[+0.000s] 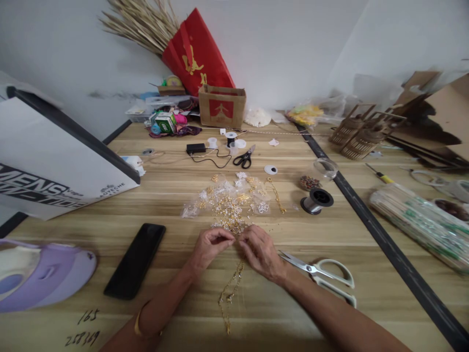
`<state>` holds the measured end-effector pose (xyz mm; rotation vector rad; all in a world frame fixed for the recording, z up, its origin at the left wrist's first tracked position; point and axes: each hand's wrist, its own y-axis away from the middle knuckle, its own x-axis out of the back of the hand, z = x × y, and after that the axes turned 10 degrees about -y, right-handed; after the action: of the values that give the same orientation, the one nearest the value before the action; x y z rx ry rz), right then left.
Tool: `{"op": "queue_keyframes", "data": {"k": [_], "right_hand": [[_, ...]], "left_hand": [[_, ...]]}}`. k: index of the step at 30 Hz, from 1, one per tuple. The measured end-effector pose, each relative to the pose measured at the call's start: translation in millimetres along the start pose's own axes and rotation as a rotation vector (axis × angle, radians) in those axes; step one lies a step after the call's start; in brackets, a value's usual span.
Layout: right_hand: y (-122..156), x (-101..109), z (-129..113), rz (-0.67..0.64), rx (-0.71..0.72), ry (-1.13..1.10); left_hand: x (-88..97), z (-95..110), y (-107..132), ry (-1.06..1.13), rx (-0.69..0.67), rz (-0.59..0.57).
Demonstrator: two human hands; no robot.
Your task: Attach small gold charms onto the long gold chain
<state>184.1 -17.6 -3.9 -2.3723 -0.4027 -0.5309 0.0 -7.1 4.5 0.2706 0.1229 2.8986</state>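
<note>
Near the table's middle my left hand (212,247) is closed in a pinch, thumb against forefinger. Close beside it, my right hand (261,252) pinches too, its fingertips almost meeting the left ones. Whatever lies between either set of fingertips is too small to make out. A gold chain with small beads or charms (230,297) lies on the wood below the hands, its upper end close to my right fingers. Just beyond my fingertips spreads a pile of gold and clear beads (229,208), with small plastic bags among them.
White-handled scissors (330,274) lie by my right forearm, a black phone (135,261) left of my left hand. Farther off are a wire spool (317,200), a bead container (310,183), another gold chain (277,196) and black scissors (245,159). A white box (66,166) stands left.
</note>
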Motion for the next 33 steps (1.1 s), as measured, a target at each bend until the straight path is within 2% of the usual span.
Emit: {"op": "queue_keyframes", "data": {"k": [33], "right_hand": [[0.2,0.0,-0.8,-0.017,0.008,-0.028]], "left_hand": [[-0.5,2.8,1.0,-0.012,0.043,-0.058]]}}
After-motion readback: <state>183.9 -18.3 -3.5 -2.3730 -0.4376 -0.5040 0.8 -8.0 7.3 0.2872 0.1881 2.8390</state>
